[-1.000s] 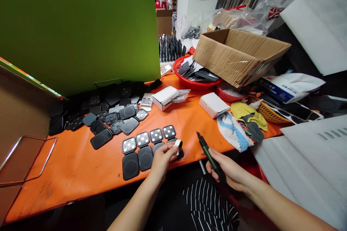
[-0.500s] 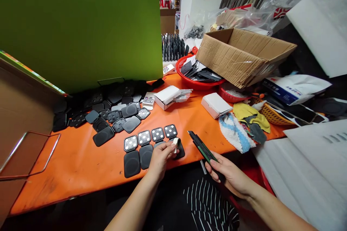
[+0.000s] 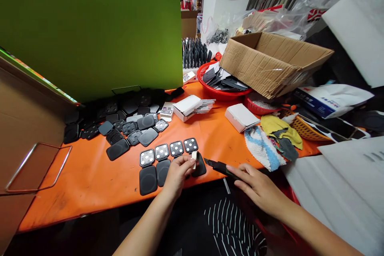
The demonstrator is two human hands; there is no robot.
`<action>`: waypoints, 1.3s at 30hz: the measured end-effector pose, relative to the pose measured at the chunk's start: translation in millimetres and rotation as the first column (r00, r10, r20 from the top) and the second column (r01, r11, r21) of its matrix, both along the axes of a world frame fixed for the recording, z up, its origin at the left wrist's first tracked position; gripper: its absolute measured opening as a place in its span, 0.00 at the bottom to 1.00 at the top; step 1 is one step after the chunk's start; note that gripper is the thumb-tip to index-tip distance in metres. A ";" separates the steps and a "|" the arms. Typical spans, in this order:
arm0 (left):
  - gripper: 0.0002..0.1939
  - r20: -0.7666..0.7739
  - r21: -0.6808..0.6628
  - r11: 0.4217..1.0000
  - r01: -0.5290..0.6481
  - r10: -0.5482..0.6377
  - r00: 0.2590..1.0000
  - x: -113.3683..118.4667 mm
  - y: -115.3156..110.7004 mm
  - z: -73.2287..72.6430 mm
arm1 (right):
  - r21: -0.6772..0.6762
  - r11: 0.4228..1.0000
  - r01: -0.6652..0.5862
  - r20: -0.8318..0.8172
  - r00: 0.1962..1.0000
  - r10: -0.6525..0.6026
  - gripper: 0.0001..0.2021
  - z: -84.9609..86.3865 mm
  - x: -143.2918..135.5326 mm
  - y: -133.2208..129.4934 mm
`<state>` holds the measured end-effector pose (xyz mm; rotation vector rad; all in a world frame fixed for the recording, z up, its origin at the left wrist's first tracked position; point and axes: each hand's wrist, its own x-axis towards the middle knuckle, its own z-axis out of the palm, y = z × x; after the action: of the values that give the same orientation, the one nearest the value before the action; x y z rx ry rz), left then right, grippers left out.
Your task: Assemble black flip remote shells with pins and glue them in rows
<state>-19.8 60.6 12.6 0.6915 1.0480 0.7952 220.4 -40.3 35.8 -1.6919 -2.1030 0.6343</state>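
Note:
My left hand (image 3: 179,174) pinches a small curled white strip (image 3: 195,160) over the near table edge; its exact kind is too small to make out. In my right hand (image 3: 261,188) is a black utility knife (image 3: 222,167), its blade out and pointing left toward the strip, a short gap apart. Under and beside my left hand lies a row of opened black hinged cases (image 3: 148,180). Their upper halves (image 3: 161,151) carry white dots, while their lower halves are plain black. My left hand partly hides the cases at the row's right.
Loose black cases (image 3: 147,130) pile up at the left by a green panel (image 3: 90,32). White boxes (image 3: 241,117), a red basin (image 3: 216,93) with dark pieces, and a cardboard box (image 3: 276,60) stand farther back. Rags (image 3: 264,148) lie at the right edge.
The knife has turned from pointing up-left to lying flatter, its tip lower and nearer the strip. My right hand has rolled over palm-down. My left hand keeps its pinch.

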 end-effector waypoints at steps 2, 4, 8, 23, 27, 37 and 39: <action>0.14 -0.006 0.019 0.999 0.028 -0.028 1.000 -0.1 0.1 1.0 | 0.112 0.992 -0.064 0.177 0.983 0.043 0.19 2.5 4.4 3.7; 0.14 -0.012 0.050 0.997 0.060 -0.059 0.998 0.2 0.5 1.8 | 0.166 0.977 -0.134 0.311 0.947 0.077 0.19 5.5 7.8 8.4; 0.14 -0.040 0.119 0.989 0.087 -0.082 0.996 2.7 1.7 2.4 | 0.204 0.951 -0.234 0.433 0.893 0.127 0.20 13.7 10.6 17.9; 0.16 -0.122 0.252 0.955 0.157 -0.129 0.984 8.0 -1.3 -0.7 | 0.306 0.908 -0.286 0.525 0.846 0.090 0.21 14.9 0.7 25.4; 0.16 -0.091 0.235 0.960 0.150 -0.132 0.987 8.2 -1.8 0.4 | 0.329 0.901 -0.284 0.518 0.852 0.079 0.21 15.0 1.2 25.6; 0.15 -0.010 0.232 0.965 0.119 -0.120 0.993 8.4 -4.5 4.2 | 0.328 0.908 -0.259 0.501 0.863 0.065 0.22 11.9 -0.7 23.6; 0.15 -0.017 0.237 0.964 0.121 -0.121 0.993 8.4 -5.3 3.1 | 0.334 0.904 -0.265 0.509 0.859 0.063 0.22 11.2 -0.4 23.2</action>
<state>-11.4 55.3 15.7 0.9523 0.9113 0.8209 220.0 -17.1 46.9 -1.5506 -2.5224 -0.2153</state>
